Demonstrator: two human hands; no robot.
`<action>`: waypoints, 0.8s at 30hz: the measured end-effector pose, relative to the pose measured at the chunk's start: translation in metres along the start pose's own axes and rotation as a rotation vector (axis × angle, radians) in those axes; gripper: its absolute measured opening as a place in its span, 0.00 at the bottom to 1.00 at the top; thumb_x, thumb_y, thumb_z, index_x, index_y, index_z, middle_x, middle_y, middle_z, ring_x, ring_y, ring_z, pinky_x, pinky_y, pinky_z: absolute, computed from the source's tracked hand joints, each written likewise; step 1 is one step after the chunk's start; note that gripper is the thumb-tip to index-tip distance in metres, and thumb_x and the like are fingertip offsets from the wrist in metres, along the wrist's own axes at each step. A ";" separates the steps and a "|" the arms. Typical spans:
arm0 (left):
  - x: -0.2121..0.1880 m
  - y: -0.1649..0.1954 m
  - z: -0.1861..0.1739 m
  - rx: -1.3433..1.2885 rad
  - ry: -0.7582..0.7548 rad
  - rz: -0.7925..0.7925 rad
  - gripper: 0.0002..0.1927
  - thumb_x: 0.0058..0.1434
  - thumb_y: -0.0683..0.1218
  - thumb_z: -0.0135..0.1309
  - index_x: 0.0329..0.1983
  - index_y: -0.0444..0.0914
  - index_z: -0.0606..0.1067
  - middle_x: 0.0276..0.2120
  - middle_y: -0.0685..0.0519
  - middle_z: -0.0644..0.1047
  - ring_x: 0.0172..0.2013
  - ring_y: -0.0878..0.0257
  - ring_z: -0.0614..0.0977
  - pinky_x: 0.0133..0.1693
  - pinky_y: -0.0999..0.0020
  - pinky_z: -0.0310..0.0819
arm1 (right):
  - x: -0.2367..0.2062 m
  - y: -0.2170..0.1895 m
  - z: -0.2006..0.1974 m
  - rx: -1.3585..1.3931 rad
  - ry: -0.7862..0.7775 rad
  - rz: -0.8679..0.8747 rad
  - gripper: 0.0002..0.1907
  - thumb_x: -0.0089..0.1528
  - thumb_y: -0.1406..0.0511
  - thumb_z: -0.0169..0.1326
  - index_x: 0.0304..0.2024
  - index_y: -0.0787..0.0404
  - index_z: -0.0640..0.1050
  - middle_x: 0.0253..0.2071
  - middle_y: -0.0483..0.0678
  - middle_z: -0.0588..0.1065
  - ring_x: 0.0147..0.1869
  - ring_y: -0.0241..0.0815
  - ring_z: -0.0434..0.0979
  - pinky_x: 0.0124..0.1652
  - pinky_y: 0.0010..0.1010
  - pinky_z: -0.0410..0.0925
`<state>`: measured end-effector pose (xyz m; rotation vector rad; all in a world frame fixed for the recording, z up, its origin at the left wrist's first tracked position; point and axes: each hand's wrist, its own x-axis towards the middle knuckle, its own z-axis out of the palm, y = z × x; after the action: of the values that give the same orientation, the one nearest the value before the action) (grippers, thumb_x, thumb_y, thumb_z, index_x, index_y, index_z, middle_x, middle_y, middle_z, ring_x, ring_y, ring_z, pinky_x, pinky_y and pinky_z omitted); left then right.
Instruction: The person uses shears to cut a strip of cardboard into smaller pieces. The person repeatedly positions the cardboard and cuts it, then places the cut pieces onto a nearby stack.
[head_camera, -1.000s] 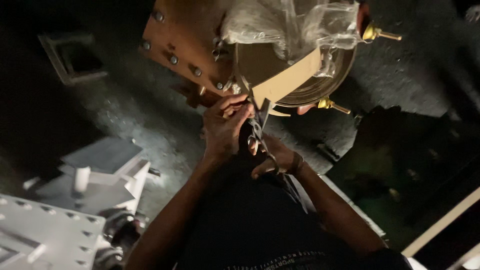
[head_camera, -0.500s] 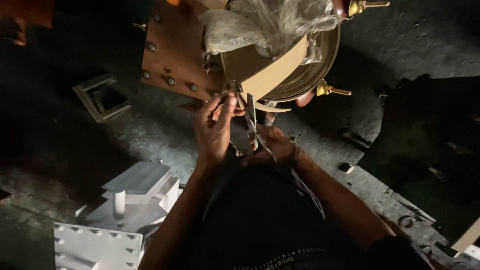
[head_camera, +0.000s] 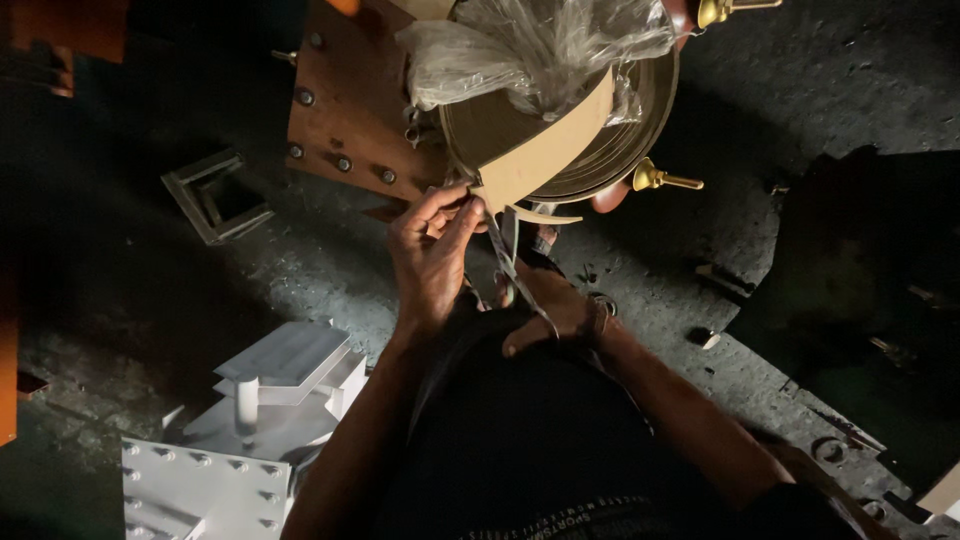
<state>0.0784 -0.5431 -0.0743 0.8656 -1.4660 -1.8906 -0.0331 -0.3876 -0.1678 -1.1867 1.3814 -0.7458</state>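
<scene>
A wide tan strip (head_camera: 545, 150) comes off a round coil (head_camera: 640, 120) that has crumpled clear plastic (head_camera: 530, 45) on top. My left hand (head_camera: 430, 260) pinches the strip's lower end between thumb and fingers. My right hand (head_camera: 550, 305) sits just below it and holds thin scissors (head_camera: 508, 255), whose blades point up at the strip's end. A curved tan offcut (head_camera: 545, 213) hangs beside the blades. My dark-clothed lap fills the lower middle of the view.
A brown metal plate (head_camera: 350, 110) with bolts stands left of the coil. Brass studs (head_camera: 660, 180) stick out of the coil's right side. White metal castings (head_camera: 270, 390) lie at the lower left, a small square frame (head_camera: 215, 195) at the left. The floor is dark and gritty.
The view has slid, so the coil now sits higher and the white castings further right. Both hands stay at the strip's end with the scissors.
</scene>
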 end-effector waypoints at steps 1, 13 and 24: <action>0.000 0.001 0.000 0.020 0.005 -0.008 0.11 0.69 0.40 0.56 0.51 0.29 0.78 0.42 0.46 0.82 0.42 0.63 0.85 0.46 0.65 0.85 | 0.003 -0.003 -0.004 -0.055 -0.011 0.027 0.62 0.37 0.40 0.70 0.63 0.63 0.62 0.46 0.51 0.76 0.49 0.51 0.80 0.47 0.43 0.74; -0.001 -0.005 -0.005 0.124 0.021 0.039 0.06 0.70 0.37 0.55 0.47 0.30 0.77 0.38 0.52 0.79 0.36 0.68 0.81 0.40 0.70 0.81 | 0.013 -0.030 -0.033 -0.135 0.088 -0.180 0.47 0.46 0.49 0.73 0.57 0.64 0.66 0.49 0.56 0.74 0.54 0.53 0.77 0.50 0.44 0.70; 0.011 -0.035 -0.013 0.071 0.190 -0.042 0.07 0.66 0.34 0.57 0.47 0.30 0.79 0.37 0.53 0.81 0.35 0.69 0.83 0.39 0.73 0.82 | 0.022 -0.007 -0.011 -0.111 0.165 -0.007 0.23 0.50 0.51 0.74 0.36 0.58 0.81 0.31 0.44 0.83 0.32 0.36 0.84 0.35 0.27 0.76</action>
<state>0.0797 -0.5517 -0.1118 1.0856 -1.4150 -1.7421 -0.0397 -0.4125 -0.1665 -1.2385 1.5735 -0.7946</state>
